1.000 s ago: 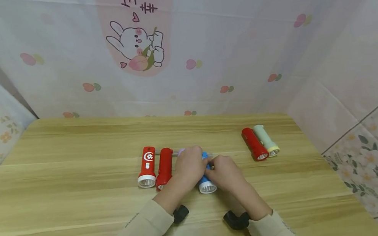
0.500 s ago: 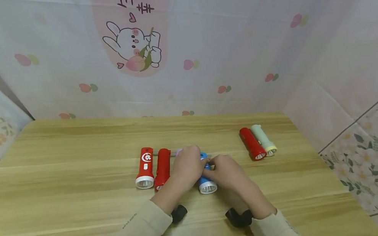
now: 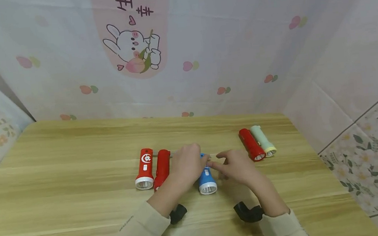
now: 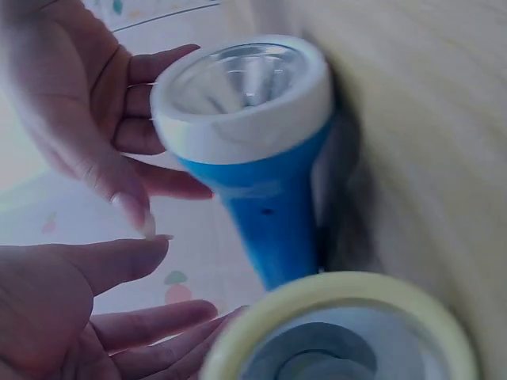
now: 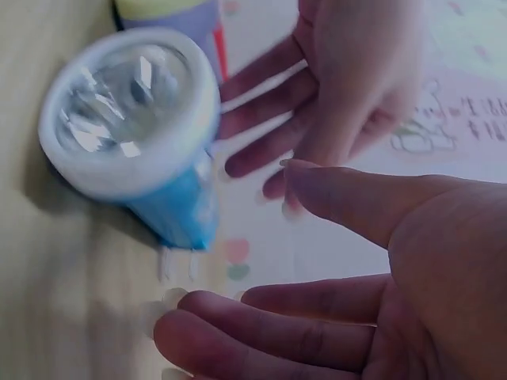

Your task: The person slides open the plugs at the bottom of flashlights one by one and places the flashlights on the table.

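A blue flashlight [image 3: 206,178] with a white head lies on the table between the hands. Two thin metal prongs [image 5: 179,263] stick out at its tail in the right wrist view. The left hand [image 3: 187,163] is over its left side, fingers fairly straight and apart. Beside that hand is a lavender flashlight [image 5: 176,25] with a pale yellow rim [image 4: 337,286], hidden under the hand in the head view. The right hand [image 3: 238,166] is spread to the right of the blue flashlight, holding nothing. Both thumbs come close together above the blue flashlight's tail end.
Two red flashlights, one with a white head [image 3: 144,169] and one plain [image 3: 163,167], lie left of the hands. Farther right, another red flashlight [image 3: 252,144] and a mint-green one [image 3: 262,140] lie side by side. A printed curtain [image 3: 229,44] hangs behind the table [image 3: 80,206].
The right hand has let go of the blue flashlight's tail end and moved to the right, its fingers spreading. More of the blue body shows. The left hand has barely moved.
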Action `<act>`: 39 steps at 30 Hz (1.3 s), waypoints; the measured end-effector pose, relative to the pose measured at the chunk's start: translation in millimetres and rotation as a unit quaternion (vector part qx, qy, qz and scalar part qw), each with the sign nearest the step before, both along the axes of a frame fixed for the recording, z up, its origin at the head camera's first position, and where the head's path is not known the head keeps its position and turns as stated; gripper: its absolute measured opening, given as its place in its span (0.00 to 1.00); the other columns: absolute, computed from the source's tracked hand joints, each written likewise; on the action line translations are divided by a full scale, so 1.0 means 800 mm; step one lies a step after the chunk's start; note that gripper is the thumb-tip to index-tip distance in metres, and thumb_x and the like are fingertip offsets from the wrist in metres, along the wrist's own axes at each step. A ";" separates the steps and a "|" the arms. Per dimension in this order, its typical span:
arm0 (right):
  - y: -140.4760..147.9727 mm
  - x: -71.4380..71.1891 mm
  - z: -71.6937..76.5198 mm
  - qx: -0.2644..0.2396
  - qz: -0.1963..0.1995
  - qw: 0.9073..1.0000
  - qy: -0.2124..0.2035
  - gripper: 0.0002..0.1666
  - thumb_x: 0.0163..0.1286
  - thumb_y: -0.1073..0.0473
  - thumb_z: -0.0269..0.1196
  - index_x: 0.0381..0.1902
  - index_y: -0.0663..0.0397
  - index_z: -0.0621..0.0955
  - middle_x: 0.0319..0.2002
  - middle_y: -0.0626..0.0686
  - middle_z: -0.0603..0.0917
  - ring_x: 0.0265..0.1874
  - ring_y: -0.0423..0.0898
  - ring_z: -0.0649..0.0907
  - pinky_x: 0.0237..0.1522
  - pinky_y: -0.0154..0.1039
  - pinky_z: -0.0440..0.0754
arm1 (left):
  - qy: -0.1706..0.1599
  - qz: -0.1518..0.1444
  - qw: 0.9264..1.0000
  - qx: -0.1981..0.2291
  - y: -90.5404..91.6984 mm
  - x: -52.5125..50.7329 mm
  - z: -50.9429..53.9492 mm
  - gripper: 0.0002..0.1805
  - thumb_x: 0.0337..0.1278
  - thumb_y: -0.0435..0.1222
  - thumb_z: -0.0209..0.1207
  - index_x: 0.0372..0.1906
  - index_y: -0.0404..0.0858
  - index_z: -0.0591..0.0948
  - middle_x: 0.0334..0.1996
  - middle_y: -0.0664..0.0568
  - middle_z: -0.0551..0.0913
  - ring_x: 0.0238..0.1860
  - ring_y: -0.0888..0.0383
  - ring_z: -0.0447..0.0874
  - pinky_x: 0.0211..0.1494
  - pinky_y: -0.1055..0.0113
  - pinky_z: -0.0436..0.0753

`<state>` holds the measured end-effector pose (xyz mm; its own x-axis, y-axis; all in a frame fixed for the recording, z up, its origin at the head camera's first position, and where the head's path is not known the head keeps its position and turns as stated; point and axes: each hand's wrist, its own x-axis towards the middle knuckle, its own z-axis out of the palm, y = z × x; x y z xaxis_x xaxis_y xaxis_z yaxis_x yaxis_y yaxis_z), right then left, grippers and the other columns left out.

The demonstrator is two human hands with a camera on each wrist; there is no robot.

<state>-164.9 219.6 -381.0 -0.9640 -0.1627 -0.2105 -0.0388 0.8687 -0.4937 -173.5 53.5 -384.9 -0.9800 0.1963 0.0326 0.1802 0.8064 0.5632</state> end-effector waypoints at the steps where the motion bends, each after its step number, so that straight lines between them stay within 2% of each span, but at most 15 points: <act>1: 0.004 0.000 0.003 0.001 -0.004 1.000 0.003 0.38 0.69 0.38 0.64 0.61 0.65 0.80 0.20 0.52 0.86 0.20 0.44 0.83 0.27 0.36 0.79 | -0.001 -0.002 1.000 0.003 0.000 0.000 0.002 0.16 0.64 0.46 0.66 0.39 0.35 0.87 0.22 0.50 0.83 0.18 0.59 0.76 0.18 0.71 0.73; 3: 0.013 -0.001 0.007 0.005 -0.009 1.000 0.010 0.39 0.69 0.37 0.63 0.61 0.65 0.80 0.25 0.52 0.89 0.22 0.43 0.85 0.29 0.37 0.82 | -0.009 -0.009 1.000 0.014 0.001 0.000 0.005 0.18 0.65 0.46 0.65 0.47 0.34 0.86 0.30 0.48 0.88 0.20 0.58 0.79 0.20 0.71 0.76; 7: 0.030 -0.002 0.016 0.003 -0.017 0.999 0.030 0.37 0.70 0.39 0.63 0.60 0.66 0.80 0.35 0.57 0.91 0.27 0.46 0.88 0.32 0.40 0.85 | -0.020 -0.036 0.999 0.031 0.001 -0.004 0.020 0.23 0.67 0.47 0.63 0.56 0.34 0.84 0.47 0.44 0.90 0.34 0.52 0.88 0.30 0.65 0.85; 12: 0.047 -0.005 0.024 0.016 -0.029 0.997 0.072 0.36 0.72 0.40 0.62 0.60 0.67 0.80 0.45 0.63 0.90 0.39 0.54 0.90 0.39 0.46 0.88 | -0.038 -0.067 0.997 0.029 0.001 -0.021 0.049 0.26 0.69 0.50 0.60 0.60 0.34 0.82 0.57 0.43 0.86 0.47 0.48 0.89 0.49 0.56 0.88; 15: 0.056 -0.005 0.027 0.022 -0.042 0.995 0.085 0.39 0.72 0.38 0.61 0.62 0.67 0.78 0.51 0.66 0.88 0.48 0.59 0.88 0.44 0.50 0.88 | -0.058 -0.079 0.995 0.030 0.005 -0.033 0.063 0.27 0.70 0.52 0.58 0.62 0.35 0.81 0.60 0.44 0.84 0.52 0.48 0.87 0.55 0.53 0.86; 17: 0.062 -0.006 0.028 0.031 -0.054 0.994 0.089 0.40 0.72 0.36 0.61 0.62 0.67 0.79 0.53 0.66 0.86 0.47 0.59 0.87 0.42 0.49 0.87 | -0.071 -0.089 0.993 0.034 0.011 -0.042 0.067 0.27 0.70 0.52 0.58 0.61 0.36 0.82 0.55 0.46 0.86 0.48 0.50 0.87 0.51 0.56 0.87; 19: 0.068 -0.007 0.029 0.041 -0.067 0.992 0.094 0.39 0.72 0.37 0.60 0.62 0.67 0.79 0.52 0.67 0.86 0.42 0.57 0.87 0.36 0.45 0.85 | -0.087 -0.103 0.990 0.037 0.018 -0.051 0.070 0.26 0.70 0.53 0.58 0.58 0.36 0.84 0.42 0.49 0.87 0.37 0.55 0.85 0.40 0.63 0.84; 21: 0.074 -0.008 0.029 0.050 -0.083 0.991 0.097 0.38 0.73 0.38 0.60 0.61 0.67 0.79 0.44 0.65 0.88 0.31 0.52 0.84 0.28 0.40 0.80 | -0.104 -0.125 0.986 0.041 0.026 -0.061 0.070 0.25 0.71 0.52 0.57 0.54 0.36 0.86 0.27 0.53 0.81 0.25 0.59 0.77 0.30 0.68 0.76; 23: 0.079 -0.010 0.028 0.057 -0.099 0.989 0.097 0.35 0.74 0.40 0.60 0.60 0.68 0.79 0.31 0.61 0.86 0.22 0.47 0.78 0.22 0.36 0.74 | -0.127 -0.148 0.980 0.050 0.034 -0.071 0.070 0.24 0.71 0.51 0.57 0.53 0.36 0.86 0.18 0.56 0.72 0.18 0.61 0.67 0.25 0.70 0.70; 25: 0.083 -0.012 0.026 0.062 -0.112 0.987 0.096 0.32 0.73 0.42 0.61 0.56 0.67 0.80 0.24 0.55 0.81 0.19 0.44 0.73 0.20 0.35 0.70 | -0.150 -0.166 0.972 0.065 0.040 -0.081 0.067 0.23 0.72 0.50 0.56 0.53 0.35 0.86 0.16 0.57 0.67 0.17 0.62 0.67 0.27 0.70 0.76; 27: 0.087 -0.014 0.022 0.068 -0.125 0.985 0.092 0.30 0.73 0.42 0.61 0.54 0.66 0.81 0.24 0.54 0.79 0.20 0.45 0.73 0.21 0.35 0.70 | -0.171 -0.172 0.967 0.083 0.044 -0.090 0.065 0.23 0.72 0.49 0.56 0.54 0.34 0.85 0.18 0.57 0.70 0.21 0.62 0.72 0.35 0.67 0.85; 29: 0.091 -0.016 0.018 0.076 -0.134 0.984 0.090 0.29 0.73 0.43 0.62 0.54 0.65 0.81 0.31 0.57 0.83 0.25 0.48 0.78 0.23 0.35 0.72 | -0.186 -0.171 0.963 0.092 0.049 -0.097 0.062 0.21 0.73 0.49 0.56 0.46 0.34 0.85 0.19 0.56 0.70 0.25 0.60 0.75 0.45 0.60 0.89; 31: 0.095 -0.017 0.014 0.085 -0.142 0.982 0.091 0.30 0.72 0.43 0.62 0.55 0.65 0.81 0.38 0.60 0.85 0.30 0.50 0.80 0.25 0.36 0.73 | -0.190 -0.164 0.963 0.095 0.056 -0.102 0.060 0.21 0.73 0.49 0.55 0.32 0.35 0.82 0.19 0.56 0.70 0.28 0.57 0.76 0.51 0.55 0.89; 34: 0.100 -0.021 0.007 0.094 -0.148 0.980 0.098 0.29 0.72 0.43 0.62 0.53 0.65 0.81 0.38 0.61 0.85 0.31 0.51 0.80 0.25 0.37 0.73 | -0.190 -0.139 0.966 0.110 0.071 -0.106 0.055 0.27 0.73 0.48 0.56 0.16 0.41 0.70 0.15 0.55 0.67 0.27 0.56 0.74 0.52 0.54 0.88; 39: 0.103 -0.027 -0.004 0.095 -0.154 0.978 0.100 0.25 0.71 0.45 0.64 0.48 0.64 0.81 0.34 0.59 0.84 0.30 0.51 0.79 0.26 0.37 0.73 | -0.215 -0.114 0.960 0.138 0.095 -0.109 0.036 0.30 0.72 0.45 0.57 0.11 0.43 0.65 0.11 0.57 0.63 0.20 0.58 0.68 0.44 0.60 0.88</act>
